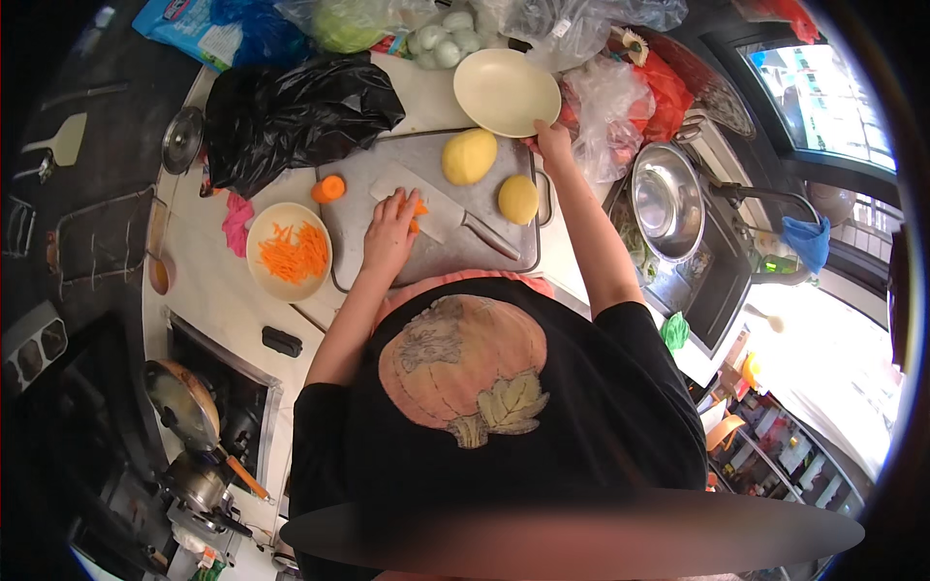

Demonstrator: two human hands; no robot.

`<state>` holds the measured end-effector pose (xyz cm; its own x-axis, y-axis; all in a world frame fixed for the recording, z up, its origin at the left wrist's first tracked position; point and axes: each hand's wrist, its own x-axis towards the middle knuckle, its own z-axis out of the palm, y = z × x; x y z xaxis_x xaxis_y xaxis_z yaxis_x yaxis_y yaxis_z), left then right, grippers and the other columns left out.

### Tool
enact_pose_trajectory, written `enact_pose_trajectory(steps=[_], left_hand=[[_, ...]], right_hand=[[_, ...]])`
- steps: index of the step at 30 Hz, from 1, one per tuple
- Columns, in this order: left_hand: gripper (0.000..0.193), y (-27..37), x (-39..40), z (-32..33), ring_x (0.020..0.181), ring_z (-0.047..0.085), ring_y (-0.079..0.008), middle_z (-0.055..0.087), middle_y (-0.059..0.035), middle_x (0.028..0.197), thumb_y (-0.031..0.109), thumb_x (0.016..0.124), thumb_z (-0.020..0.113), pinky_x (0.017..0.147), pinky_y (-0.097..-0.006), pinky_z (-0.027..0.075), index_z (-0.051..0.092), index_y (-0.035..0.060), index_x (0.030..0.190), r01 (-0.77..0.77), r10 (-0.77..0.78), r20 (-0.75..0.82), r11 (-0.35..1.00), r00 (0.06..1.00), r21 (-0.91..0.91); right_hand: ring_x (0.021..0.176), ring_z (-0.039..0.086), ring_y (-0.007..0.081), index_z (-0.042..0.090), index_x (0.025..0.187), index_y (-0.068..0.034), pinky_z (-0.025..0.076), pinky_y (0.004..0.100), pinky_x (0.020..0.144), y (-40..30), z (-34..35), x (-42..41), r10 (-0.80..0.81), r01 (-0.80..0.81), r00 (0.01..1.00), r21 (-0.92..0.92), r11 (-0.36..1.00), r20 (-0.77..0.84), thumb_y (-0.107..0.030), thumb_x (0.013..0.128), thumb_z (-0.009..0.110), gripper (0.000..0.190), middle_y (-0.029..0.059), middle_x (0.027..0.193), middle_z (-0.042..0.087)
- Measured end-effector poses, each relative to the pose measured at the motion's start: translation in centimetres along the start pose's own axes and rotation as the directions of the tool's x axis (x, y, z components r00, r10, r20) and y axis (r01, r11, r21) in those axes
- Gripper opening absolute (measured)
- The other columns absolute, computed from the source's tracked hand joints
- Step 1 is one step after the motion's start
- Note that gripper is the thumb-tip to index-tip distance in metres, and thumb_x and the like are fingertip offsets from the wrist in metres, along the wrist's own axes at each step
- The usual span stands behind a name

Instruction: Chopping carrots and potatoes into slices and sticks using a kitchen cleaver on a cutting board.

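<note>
My right hand (552,145) grips the near right rim of an empty cream-coloured bowl (507,91) beyond the cutting board's far edge. On the grey cutting board (436,263), the fingers of my left hand (390,231) rest over carrot pieces (418,209) at the blade of a cleaver (443,216); whether they grasp any is hidden. The cleaver lies flat, its metal handle (492,236) pointing right and towards me. Two peeled potatoes, a larger one (468,157) and a smaller one (518,199), sit right of the blade. A carrot chunk (329,189) stands at the board's left side.
Left of the board, a cream bowl (254,254) holds carrot shreds (294,253). A black plastic bag (298,116) covers the back left. Eggs (445,42) and clear bags (607,109) line the back. A steel basin (667,202) sits at the sink; a wok (185,407) is at the stove.
</note>
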<state>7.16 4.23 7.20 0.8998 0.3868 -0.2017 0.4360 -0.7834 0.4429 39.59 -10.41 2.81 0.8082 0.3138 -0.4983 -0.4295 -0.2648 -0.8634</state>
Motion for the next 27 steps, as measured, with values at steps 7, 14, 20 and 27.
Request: enact_pose_trajectory(steps=[7, 14, 20, 27], left_hand=[[0.086, -0.2, 0.1, -0.7, 0.129, 0.044, -0.0322, 0.042, -0.0092, 0.144, 0.009, 0.074, 0.079, 0.102, -0.0404, 0.047, 0.04, 0.0241, 0.15, 0.034, -0.031, 0.059, 0.999, 0.998, -0.038], [0.091, -0.2, -0.3, -0.1, 0.129, 0.043, -0.0338, 0.043, -0.0095, 0.144, 0.014, 0.069, 0.083, 0.104, -0.0409, 0.044, 0.04, 0.0165, 0.149, 0.061, -0.063, -0.01, 0.99, 0.998, -0.127], [0.09, -0.1, -1.0, -0.1, 0.124, 0.045, -0.0362, 0.044, -0.0096, 0.14, 0.006, 0.066, 0.083, 0.103, -0.0415, 0.046, 0.042, 0.0147, 0.147, 0.127, -0.147, -0.082, 0.969, 0.986, -0.213], [0.09, -1.2, 0.0, 1.2, 0.119, 0.05, -0.0314, 0.046, -0.0123, 0.131, -0.001, 0.064, 0.085, 0.086, -0.0338, 0.058, 0.047, 0.0135, 0.145, 0.122, -0.15, -0.093, 0.96, 0.984, -0.25]], right_hand=[[0.061, 0.061, 0.0128, 0.065, 0.096, 0.001, 0.049, 0.0245, 0.055, 1.2, -0.4, 0.4, -0.057, 0.055, 0.997, 0.024, 0.998, 0.06, -0.019, 0.097, 0.054, 0.023, 0.0085, 0.08, 0.069], [0.067, 0.064, 0.0183, 0.054, 0.116, 0.003, 0.054, 0.0303, 0.058, -0.3, 0.1, -1.8, 0.074, -0.077, 0.997, 0.2, 0.977, 0.023, -0.022, 0.099, 0.058, 0.031, 0.011, 0.093, 0.065], [0.073, 0.064, 0.0317, 0.052, 0.11, 0.002, 0.053, 0.0418, 0.066, -1.4, 1.7, -13.9, -0.588, 0.603, 0.788, -0.427, 0.674, 0.184, -0.012, 0.092, 0.064, 0.026, 0.0206, 0.09, 0.061], [0.095, 0.063, 0.0301, 0.054, 0.115, 0.001, 0.054, 0.0399, 0.079, 8.4, 4.3, -17.0, -0.448, 0.726, 0.6, -0.686, -0.042, 0.663, -0.017, 0.087, 0.057, 0.034, 0.0149, 0.102, 0.058]])
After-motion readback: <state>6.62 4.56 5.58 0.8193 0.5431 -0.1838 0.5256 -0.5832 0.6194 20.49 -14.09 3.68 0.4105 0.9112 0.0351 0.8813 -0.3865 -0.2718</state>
